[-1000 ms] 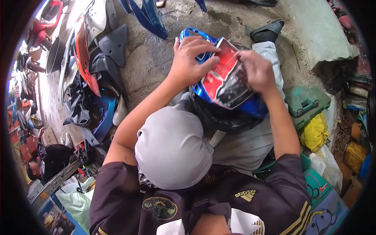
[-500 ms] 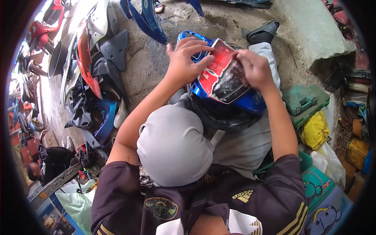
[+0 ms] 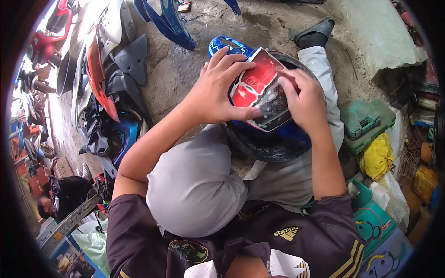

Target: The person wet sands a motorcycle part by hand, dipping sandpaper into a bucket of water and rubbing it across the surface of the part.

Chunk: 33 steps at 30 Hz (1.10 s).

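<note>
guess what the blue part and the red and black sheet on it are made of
Blue part: probably painted plastic, glossy, going by its bright reflections. Red and black sheet: perhaps vinyl or coated paper, slightly shiny, thin with pale edges.

At the centre, a flat red, white and black printed sheet looks smooth with a slight sheen, over a metallic-blue plastic part whose finish is glossy and reflective. Below it, a round black tub-like object looks scuffed and mostly matt, beside soft, matt light-grey cloth trousers. The grey-brown concrete-like floor is rough, while at right a dark-green moulded plastic case looks dusty and a crumpled yellow plastic bag wrinkled.
</note>
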{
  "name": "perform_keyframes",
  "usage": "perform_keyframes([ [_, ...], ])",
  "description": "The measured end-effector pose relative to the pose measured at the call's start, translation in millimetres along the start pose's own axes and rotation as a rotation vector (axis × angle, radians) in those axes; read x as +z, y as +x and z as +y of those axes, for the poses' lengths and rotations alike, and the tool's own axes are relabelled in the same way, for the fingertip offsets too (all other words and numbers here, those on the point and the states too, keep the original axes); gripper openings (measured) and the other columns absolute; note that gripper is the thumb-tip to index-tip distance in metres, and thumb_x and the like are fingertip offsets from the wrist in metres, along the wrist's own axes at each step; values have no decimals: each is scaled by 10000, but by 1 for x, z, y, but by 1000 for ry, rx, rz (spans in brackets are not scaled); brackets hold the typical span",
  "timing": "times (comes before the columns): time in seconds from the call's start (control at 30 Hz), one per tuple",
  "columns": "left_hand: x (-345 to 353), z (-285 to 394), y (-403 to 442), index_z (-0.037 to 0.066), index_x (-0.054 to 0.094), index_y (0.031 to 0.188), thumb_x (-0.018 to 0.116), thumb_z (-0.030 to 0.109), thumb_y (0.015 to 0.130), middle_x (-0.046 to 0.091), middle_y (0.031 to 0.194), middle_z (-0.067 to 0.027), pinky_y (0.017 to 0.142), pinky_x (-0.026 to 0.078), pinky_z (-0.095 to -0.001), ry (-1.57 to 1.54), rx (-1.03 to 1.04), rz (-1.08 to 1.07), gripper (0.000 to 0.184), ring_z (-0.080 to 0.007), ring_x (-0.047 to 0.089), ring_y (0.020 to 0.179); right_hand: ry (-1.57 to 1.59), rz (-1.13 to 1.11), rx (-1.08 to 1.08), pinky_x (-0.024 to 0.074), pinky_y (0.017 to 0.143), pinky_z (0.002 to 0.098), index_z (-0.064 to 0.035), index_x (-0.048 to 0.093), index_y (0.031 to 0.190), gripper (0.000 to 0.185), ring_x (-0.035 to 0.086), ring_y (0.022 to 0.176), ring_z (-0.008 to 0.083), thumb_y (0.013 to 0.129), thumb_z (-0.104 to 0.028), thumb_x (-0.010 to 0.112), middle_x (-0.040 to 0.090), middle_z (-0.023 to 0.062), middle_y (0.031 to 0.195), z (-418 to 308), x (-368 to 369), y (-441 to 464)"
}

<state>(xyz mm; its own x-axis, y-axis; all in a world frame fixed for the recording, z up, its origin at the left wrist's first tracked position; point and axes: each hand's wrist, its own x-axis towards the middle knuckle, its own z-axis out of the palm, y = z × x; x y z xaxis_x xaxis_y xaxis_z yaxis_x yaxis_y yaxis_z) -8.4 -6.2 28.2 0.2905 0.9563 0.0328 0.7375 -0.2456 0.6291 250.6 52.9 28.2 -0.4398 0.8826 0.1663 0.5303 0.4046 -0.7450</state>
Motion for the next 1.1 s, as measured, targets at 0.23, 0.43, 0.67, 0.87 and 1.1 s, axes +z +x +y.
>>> perform_keyframes([
  [0.23,13,-23,-1,167,828,1257,802,479,679,656,1480,-134,1271,283,-662,-179,149,169,658,-480,397,1534,24,-46,170,585,824,478,-9,775,1134,195,757,965,435,1027,-143,684,775,239,980,35,21,29],
  [0.43,51,-44,-2,205,825,996,891,247,741,727,1284,-5,1176,294,-696,-155,265,306,266,-300,596,1380,-4,-100,132,579,812,405,-13,776,1152,209,762,909,405,1049,-173,689,775,245,986,54,36,27],
  [0.67,53,-46,10,199,813,1085,912,297,738,686,1229,-31,1153,331,-676,-118,208,413,374,-292,617,1337,201,87,199,596,835,338,48,755,1223,223,804,947,195,1066,-104,711,822,192,1065,51,59,-17],
  [0.87,62,-63,20,190,850,1201,616,440,790,713,1429,-82,1218,214,-540,30,228,406,535,-354,537,1390,-49,247,-174,564,757,460,53,742,1236,264,702,826,397,976,38,699,716,200,922,23,90,-63],
  [1.1,71,-72,24,138,849,1169,520,501,804,765,1309,-94,1164,254,-511,25,286,456,612,-342,563,1317,-116,194,-261,526,731,483,36,717,1206,276,638,809,379,930,24,715,639,167,876,5,92,-37],
])
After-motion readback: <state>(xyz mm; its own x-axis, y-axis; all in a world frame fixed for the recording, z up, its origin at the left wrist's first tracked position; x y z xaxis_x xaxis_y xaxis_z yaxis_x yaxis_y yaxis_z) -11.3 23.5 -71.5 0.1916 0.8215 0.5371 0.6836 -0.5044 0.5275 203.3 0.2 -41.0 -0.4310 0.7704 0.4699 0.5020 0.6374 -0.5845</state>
